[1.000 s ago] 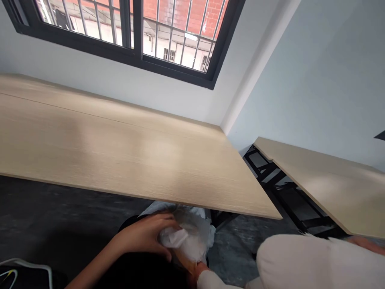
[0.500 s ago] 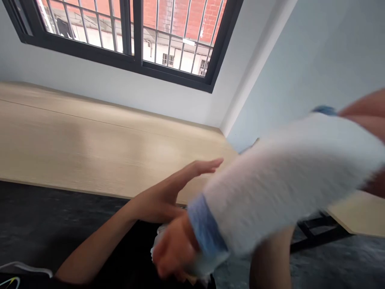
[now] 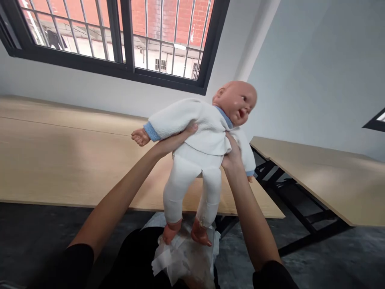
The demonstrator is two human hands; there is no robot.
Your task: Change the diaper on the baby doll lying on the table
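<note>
A baby doll (image 3: 207, 132) in a white fleece top with blue cuffs and collar and white leggings is held upright in front of me, its head turned to the right. My left hand (image 3: 190, 131) is closed on its side under one arm, with the fingers hidden behind the body. On the other side my right hand (image 3: 232, 150) grips it below the armpit, partly covered by the top. The doll's bare feet hang over a crumpled white padded sheet (image 3: 188, 259), perhaps a diaper, on my lap.
A long pale wooden table (image 3: 60, 160) runs along the wall under a barred window (image 3: 129, 72). Another wooden table (image 3: 325, 172) with a black metal frame (image 3: 300, 218) stands to the right. The floor (image 3: 36, 241) is dark.
The doll has swung from close on the right to upright in the middle, farther from me. My left hand, outstretched beside it before, now holds its side.
</note>
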